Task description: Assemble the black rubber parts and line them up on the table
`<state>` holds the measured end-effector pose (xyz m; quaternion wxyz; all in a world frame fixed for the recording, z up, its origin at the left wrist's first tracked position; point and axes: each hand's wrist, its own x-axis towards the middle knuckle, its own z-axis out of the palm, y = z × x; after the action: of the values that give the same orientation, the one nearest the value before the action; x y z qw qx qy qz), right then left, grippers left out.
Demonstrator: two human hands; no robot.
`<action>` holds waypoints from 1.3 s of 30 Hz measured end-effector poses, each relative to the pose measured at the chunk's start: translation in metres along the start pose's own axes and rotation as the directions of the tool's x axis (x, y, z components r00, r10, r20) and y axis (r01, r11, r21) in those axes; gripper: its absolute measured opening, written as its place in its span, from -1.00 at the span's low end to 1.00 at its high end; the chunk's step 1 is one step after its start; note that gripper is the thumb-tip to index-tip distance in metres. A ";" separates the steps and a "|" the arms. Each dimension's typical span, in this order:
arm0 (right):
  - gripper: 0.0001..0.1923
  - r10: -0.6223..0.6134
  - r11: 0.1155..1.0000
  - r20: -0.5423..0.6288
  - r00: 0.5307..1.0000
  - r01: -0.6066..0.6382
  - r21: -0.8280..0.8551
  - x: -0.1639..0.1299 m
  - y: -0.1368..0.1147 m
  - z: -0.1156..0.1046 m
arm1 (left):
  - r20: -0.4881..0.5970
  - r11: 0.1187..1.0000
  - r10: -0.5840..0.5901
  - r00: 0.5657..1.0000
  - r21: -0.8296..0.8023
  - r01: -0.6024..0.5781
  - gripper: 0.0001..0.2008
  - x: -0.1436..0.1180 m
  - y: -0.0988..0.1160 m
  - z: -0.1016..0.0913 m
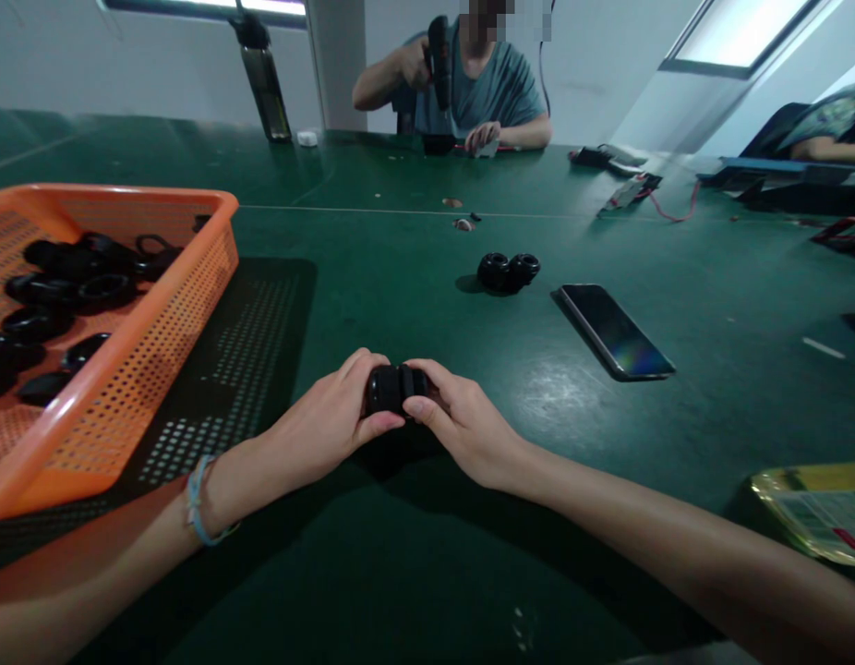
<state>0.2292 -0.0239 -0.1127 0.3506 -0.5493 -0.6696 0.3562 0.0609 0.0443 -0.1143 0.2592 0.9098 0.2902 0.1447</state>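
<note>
Near the middle of the view, my left hand [344,402] and my right hand [455,416] both grip a short black round fitting [386,390]. It lies on its side between them, with a groove across its middle. My left fingers close round its left end, and my right thumb and fingers pinch the right end. The fingers hide part of its surface. Farther off on the green table stands a pair of similar black round pieces [509,272], touching each other.
To the left, an orange basket [171,305] holds several black parts [74,277]. A phone [614,331] lies right of my hands, and a yellow package [815,508] at the right edge. Across the table [372,249] a person holds a power tool [439,65]; a bottle [262,83] stands behind the basket.
</note>
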 end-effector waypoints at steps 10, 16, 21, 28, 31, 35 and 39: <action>-0.75 -0.050 0.998 -0.011 0.999 0.050 -0.030 0.002 0.005 0.000 | -0.009 0.994 -0.015 1.000 -0.111 0.014 -0.53 0.000 0.000 0.000; -0.55 -0.443 0.860 -0.079 0.893 0.398 -0.319 0.002 0.016 -0.002 | -0.002 0.972 -0.034 0.999 -0.235 0.033 -0.46 0.001 -0.002 -0.003; -0.62 -0.582 0.753 -0.083 0.809 0.498 -0.431 0.004 0.019 -0.003 | 0.042 0.952 0.010 0.999 -0.307 0.003 -0.45 0.000 -0.003 -0.004; -0.61 -0.587 0.742 -0.088 0.804 0.492 -0.456 0.005 0.019 -0.002 | 0.094 0.927 0.074 0.993 -0.373 -0.034 -0.63 -0.002 -0.005 -0.006; -0.59 -0.581 0.747 -0.083 0.810 0.490 -0.450 0.005 0.018 -0.002 | 0.112 0.936 0.066 0.991 -0.352 -0.022 -0.67 -0.001 -0.004 -0.008; -0.60 -0.551 0.770 -0.084 0.830 0.467 -0.435 0.005 0.016 -0.002 | 0.132 0.943 0.049 0.990 -0.332 -0.003 -0.68 0.000 -0.003 -0.008; -0.59 -0.514 0.794 -0.089 0.853 0.434 -0.426 0.003 0.015 -0.001 | 0.141 0.952 0.020 0.990 -0.306 0.024 -0.64 -0.001 -0.002 -0.007</action>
<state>0.2363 -0.0189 -0.1247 0.3778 -0.4542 -0.8047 0.0587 0.0561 0.0481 -0.1094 0.4177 0.8660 0.2460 0.1226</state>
